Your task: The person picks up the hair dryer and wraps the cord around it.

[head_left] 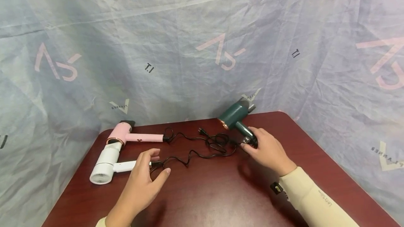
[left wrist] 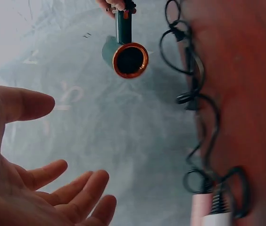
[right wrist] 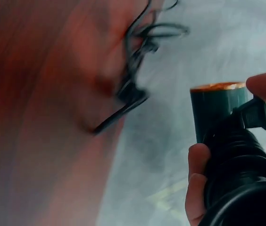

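Note:
My right hand (head_left: 269,151) grips a dark green hair dryer (head_left: 235,114) by the lower end of its handle, with the barrel up in front of the backdrop. In the right wrist view, fingers and thumb wrap round the handle near the black cord sleeve (right wrist: 239,160). The dryer's copper-rimmed end (left wrist: 130,61) faces the left wrist camera. My left hand (head_left: 142,181) hovers with fingers spread and nothing in its grasp. It overlaps the handle end of a white hair dryer (head_left: 105,164) in the head view. Behind the white one lies a pink hair dryer (head_left: 143,138).
Black cords (head_left: 217,143) run in loops across the middle of the dark red table (head_left: 205,192), with a plug (head_left: 202,131) lying near the back. A grey cloth backdrop (head_left: 176,62) rises directly behind the table and along both sides.

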{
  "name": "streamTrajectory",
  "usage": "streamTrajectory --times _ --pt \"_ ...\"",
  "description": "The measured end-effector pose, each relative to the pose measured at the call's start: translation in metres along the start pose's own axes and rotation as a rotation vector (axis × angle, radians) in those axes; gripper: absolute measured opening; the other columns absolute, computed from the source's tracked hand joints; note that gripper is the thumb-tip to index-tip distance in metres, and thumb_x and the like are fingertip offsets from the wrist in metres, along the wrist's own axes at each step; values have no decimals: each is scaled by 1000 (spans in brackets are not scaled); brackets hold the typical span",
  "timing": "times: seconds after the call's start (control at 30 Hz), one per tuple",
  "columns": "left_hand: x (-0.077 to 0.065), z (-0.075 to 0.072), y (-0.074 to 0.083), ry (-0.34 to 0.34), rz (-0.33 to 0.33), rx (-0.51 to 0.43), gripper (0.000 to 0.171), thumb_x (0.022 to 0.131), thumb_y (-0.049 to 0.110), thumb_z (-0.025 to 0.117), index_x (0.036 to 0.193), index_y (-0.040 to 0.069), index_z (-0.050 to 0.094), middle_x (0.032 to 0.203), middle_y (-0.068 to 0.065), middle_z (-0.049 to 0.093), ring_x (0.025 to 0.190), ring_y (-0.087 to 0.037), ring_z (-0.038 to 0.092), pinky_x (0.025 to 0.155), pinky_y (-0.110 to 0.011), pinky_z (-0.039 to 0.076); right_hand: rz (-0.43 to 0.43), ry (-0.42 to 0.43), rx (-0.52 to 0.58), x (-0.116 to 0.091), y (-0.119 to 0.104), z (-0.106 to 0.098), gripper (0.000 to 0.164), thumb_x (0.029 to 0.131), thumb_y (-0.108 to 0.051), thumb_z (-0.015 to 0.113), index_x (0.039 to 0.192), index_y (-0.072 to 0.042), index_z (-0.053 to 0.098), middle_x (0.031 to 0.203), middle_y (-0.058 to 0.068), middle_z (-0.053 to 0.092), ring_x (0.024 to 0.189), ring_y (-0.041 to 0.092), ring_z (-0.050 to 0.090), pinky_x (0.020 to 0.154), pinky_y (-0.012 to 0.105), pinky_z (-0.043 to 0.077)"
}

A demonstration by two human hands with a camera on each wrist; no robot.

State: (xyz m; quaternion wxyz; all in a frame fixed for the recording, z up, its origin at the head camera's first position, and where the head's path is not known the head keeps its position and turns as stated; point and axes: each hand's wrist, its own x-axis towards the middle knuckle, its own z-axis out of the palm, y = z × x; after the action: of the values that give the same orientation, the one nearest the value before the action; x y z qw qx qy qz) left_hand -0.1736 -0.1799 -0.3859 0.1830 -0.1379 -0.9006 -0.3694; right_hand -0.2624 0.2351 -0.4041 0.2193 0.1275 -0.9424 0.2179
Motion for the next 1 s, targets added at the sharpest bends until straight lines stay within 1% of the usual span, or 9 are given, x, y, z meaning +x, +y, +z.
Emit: streamTrajectory --times 0.07,0.13,0.27,0.37,0.47,0.53,0.7,0.9,1.0 --pt "-1 5 -5 -12 -35 -29 58 94 26 76 143 14 48 133 -1 57 121 -17 61 100 -44 51 52 -10 15 1 13 1 64 91 -52 72 143 -17 58 122 4 67 105 23 66 85 50 54" --pt "-2 9 -9 -23 -67 -52 56 94 26 76 142 16 48 133 1 58 118 -14 61 98 -40 52 104 -25 37 1 24 1 64 93 -55 69 143 -16 58 121 6 68 104 25 65 85 50 54" --pt "-2 14 -15 -43 -117 -67 53 95 27 75 141 18 49 134 2 57 119 -13 60 96 -36 52 217 -53 72 0 47 0 66 95 -61 63 143 -16 58 108 6 70 88 24 62 74 40 49" --pt "-3 16 -16 -59 -146 -78 52 95 26 75 140 18 49 134 1 57 119 -13 60 96 -36 53 290 -65 81 -2 64 -2 68 96 -64 60 144 -16 57 104 7 69 84 24 61 69 34 45" --pt "-3 17 -17 -73 -166 -87 51 95 23 75 139 17 50 131 0 58 116 -13 60 96 -38 54 348 -74 93 -4 81 -3 73 96 -67 57 146 -13 54 111 13 69 87 26 61 69 34 45" --pt "-3 19 -18 -79 -176 -93 51 94 21 75 138 16 50 129 0 59 112 -13 60 95 -37 55 381 -80 97 -6 89 -3 75 96 -66 57 147 -11 53 117 17 69 91 29 63 71 36 47" --pt "-2 22 -21 -84 -196 -97 48 94 22 75 136 16 52 122 -1 60 104 -12 57 88 -30 52 437 -81 77 -7 105 -4 75 96 -67 57 145 -10 56 121 20 68 97 35 65 72 40 48" --pt "-2 27 -24 -93 -232 -115 42 94 22 75 130 17 54 108 -4 59 92 -14 54 77 -25 48 462 -87 74 -8 119 -7 76 96 -68 56 145 -10 57 119 20 67 95 33 63 69 35 44" --pt "-3 29 -24 -109 -250 -108 37 94 22 75 126 18 57 100 -3 56 86 -14 52 71 -24 45 463 -85 76 -9 125 -9 76 96 -67 56 143 -8 58 118 20 68 95 33 62 71 36 44"
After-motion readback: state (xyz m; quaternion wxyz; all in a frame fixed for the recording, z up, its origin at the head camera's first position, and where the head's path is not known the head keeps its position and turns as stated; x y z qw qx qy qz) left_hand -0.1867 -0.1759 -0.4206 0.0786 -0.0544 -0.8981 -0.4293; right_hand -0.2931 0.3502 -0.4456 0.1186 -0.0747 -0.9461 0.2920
